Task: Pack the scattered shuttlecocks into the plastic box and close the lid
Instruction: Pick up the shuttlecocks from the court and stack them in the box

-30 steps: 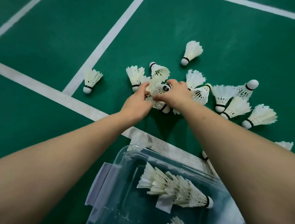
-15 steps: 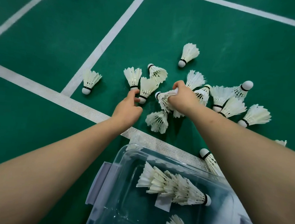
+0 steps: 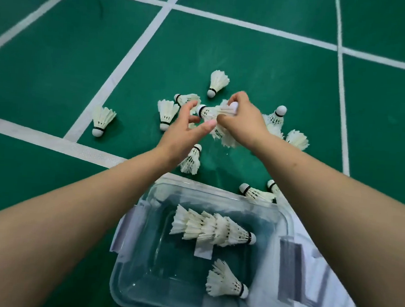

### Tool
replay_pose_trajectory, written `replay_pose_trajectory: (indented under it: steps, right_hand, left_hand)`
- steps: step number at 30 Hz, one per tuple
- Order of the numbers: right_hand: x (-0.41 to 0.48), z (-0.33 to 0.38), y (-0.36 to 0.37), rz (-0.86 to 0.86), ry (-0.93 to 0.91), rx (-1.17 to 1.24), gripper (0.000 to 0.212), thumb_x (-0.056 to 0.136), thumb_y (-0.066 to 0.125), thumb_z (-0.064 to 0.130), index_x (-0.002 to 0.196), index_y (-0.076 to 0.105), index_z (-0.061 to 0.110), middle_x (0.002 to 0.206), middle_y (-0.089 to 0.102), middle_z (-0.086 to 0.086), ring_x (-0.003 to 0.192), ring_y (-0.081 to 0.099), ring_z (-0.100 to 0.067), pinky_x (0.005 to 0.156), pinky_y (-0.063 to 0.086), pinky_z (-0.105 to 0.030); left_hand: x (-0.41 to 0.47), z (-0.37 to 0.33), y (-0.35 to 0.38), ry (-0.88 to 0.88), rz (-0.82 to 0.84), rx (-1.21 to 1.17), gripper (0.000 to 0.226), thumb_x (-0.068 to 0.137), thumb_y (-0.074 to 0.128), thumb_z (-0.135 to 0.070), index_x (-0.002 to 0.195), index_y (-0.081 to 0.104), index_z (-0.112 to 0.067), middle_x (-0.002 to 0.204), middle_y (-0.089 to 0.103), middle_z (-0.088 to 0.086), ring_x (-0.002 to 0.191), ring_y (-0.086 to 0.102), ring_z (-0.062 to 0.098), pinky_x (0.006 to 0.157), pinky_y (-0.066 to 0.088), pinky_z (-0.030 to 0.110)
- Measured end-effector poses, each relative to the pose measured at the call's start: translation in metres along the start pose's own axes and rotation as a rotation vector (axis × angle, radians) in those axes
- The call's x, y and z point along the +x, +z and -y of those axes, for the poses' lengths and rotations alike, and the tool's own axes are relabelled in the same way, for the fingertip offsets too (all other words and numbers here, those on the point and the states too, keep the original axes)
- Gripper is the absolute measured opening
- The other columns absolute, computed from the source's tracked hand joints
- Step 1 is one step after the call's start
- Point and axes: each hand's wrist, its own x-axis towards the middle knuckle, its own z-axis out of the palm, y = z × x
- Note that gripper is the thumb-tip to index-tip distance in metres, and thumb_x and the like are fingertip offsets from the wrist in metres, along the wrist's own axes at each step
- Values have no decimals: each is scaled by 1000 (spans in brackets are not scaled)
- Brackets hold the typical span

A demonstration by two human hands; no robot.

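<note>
On the head camera I see the right hand (image 3: 241, 119) curled round a bunch of shuttlecocks (image 3: 210, 112) above the green court (image 3: 276, 62). The left hand (image 3: 186, 130) is spread loose beside them, gripping nothing. The lidless plastic box (image 3: 285, 223) sits nearest me, holding a nested stack (image 3: 215, 229).

No readable text, label, brand or number shows on anything here

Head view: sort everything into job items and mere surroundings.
Job: right hand gripping held shuttlecocks; left hand; loose shuttlecocks; stacked shuttlecocks in plastic box; lid.
Surroundings: green floor; white court lines; paper slip.
</note>
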Motion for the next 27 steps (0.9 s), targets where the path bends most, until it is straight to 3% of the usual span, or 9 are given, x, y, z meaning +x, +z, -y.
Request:
replay_pose_trajectory:
  steps: [4,8,12,14,16,19,22,25,27]
  right_hand:
    - [-44,26,-34,-97,-2,102,25,83,59,23,98,38,22,97,54,-2,84,50,-23,68,36,-27]
    - [-96,43,-52,-150,-1,170,26,84,59,20,100,39,24,105,57,-7,84,50,-23,69,35,-26]
    - [-152,51,-55,-238,10,285,25,84,61,27,98,40,24,110,57,-8,84,49,-21,58,34,-26]
    - [-179,48,-51,-234,29,325,30,82,65,37,98,41,27,110,57,-5,84,51,-18,58,36,-21]
    - [-202,44,-48,-204,24,337,37,77,70,42,98,43,28,109,57,-5,81,52,-17,59,39,-23]
    - [-232,42,-44,-113,-27,255,47,70,77,42,99,42,29,111,52,-1,90,49,-14,63,36,-19]
    - [-254,37,-41,-11,-47,181,52,69,78,41,103,39,30,115,43,0,97,44,-13,75,34,-23]
    - [-267,30,-38,44,-43,201,57,68,80,38,106,38,29,121,43,-3,102,43,-14,82,32,-22]
    - [-270,25,-32,64,-42,163,61,68,81,35,111,40,26,121,43,-5,102,42,-15,82,31,-21]
  left_hand:
    - [-29,-42,4,94,-50,-11,82,72,58,-55,142,27,-26,129,48,2,122,49,20,104,41,40]
    - [-69,-67,15,202,-66,-15,71,86,63,-36,145,23,-26,145,39,-1,121,48,15,97,36,23]
    - [-113,-77,29,257,-141,-166,60,88,58,-38,141,31,-27,145,39,-2,132,41,17,108,32,28]
    - [-137,-73,36,224,-135,-275,54,87,52,-42,137,36,-30,143,43,0,130,44,19,110,35,41]
    - [-162,-68,41,158,-114,-407,47,88,49,-44,132,39,-33,139,49,3,126,50,21,107,39,47]
    - [-193,-59,39,34,-102,-631,43,99,38,-34,139,35,-20,132,53,6,120,54,23,101,45,46]
    - [-214,-46,33,-45,-73,-745,45,100,33,-35,138,40,-13,133,54,8,118,56,26,95,48,42]
    - [-225,-38,25,-143,-41,-810,39,98,35,-41,117,55,-13,110,65,6,94,65,22,79,56,35]
    - [-226,-33,21,-209,-29,-849,42,97,36,-44,118,53,-13,105,67,7,83,68,21,72,58,33]
